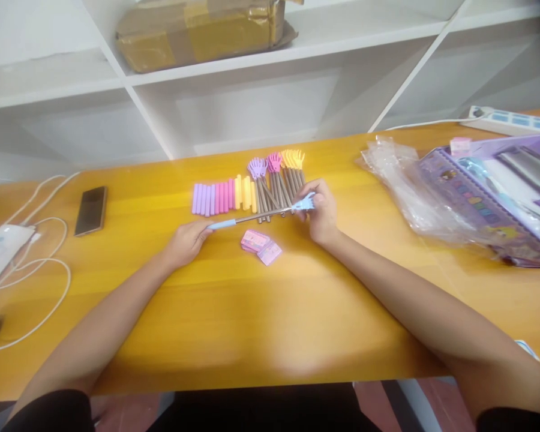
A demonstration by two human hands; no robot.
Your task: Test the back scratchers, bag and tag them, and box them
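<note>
Left hand (186, 242) pinched on blue grip, right hand (320, 211) closed around claw head of 1 telescopic back scratcher (261, 216), stretched at frame centre. Probably light, thin rod bendable; best held at both ends. Behind: row of scratchers (247, 189); below: pink cards (261, 245).

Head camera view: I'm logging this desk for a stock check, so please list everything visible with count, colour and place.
Blue telescopic back scratcher with hand-shaped head: one, blue and metal, held between both hands.
Row of scratchers with foam grips: many, purple, pink, yellow, behind the hands.
Small pink cards: a few, near the hands.
Dark phone: one, left.
White cables: far left.
Clear plastic wrap: right.
Purple boxed set: right.
White power strip: far right.
Brown taped parcel: on shelf.
Yellow wooden desk: one.
Left hand: grips handle.
Right hand: grips head.
</note>
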